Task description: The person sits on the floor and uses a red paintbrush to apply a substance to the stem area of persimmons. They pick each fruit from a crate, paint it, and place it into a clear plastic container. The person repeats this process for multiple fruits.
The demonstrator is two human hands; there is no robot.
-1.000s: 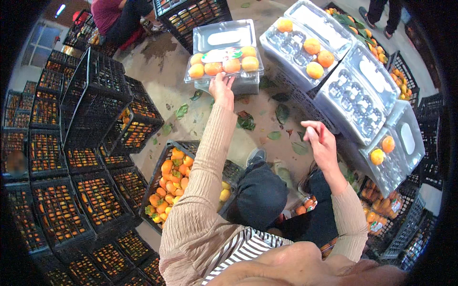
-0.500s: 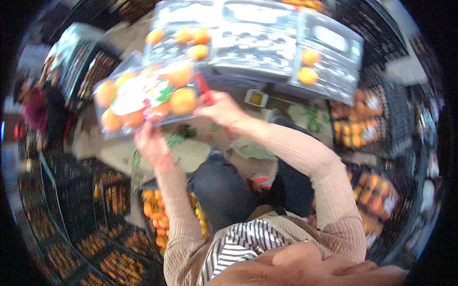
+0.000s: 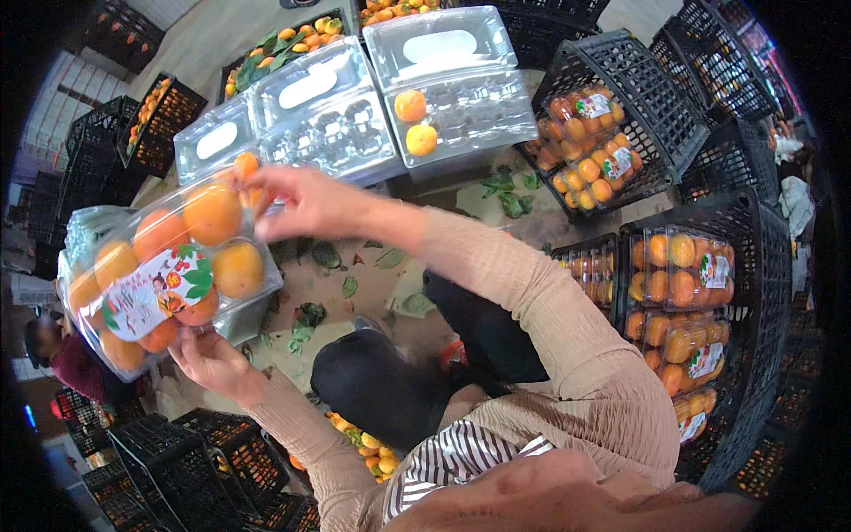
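A clear plastic clamshell box (image 3: 182, 332) of large orange fruits, which look like persimmons, is held tilted on the left, its printed label facing up. My left hand (image 3: 217, 365) grips its near edge, the thumb showing on the side and the other fingers partly hidden. At the far right corner my right hand (image 3: 306, 202) has its fingers bent against the box's edge. Close behind those fingers sits a loose orange fruit (image 3: 246, 164). Beyond, open clamshell trays (image 3: 328, 142) stand in a row, and the rightmost holds two fruits (image 3: 417, 122).
Black crates (image 3: 612, 66) at the right hold filled clamshells (image 3: 687, 266). A stack of clear plastic packs (image 3: 97, 222) stands behind the held box. Leaves (image 3: 510, 195) litter the floor. Other crates (image 3: 164, 461) stand lower left, near a person in dark red (image 3: 80, 363).
The held box has shifted left and lower in view, tilting more. My view has turned, so trays and crates appear displaced. A red thing by my right hand no longer shows.
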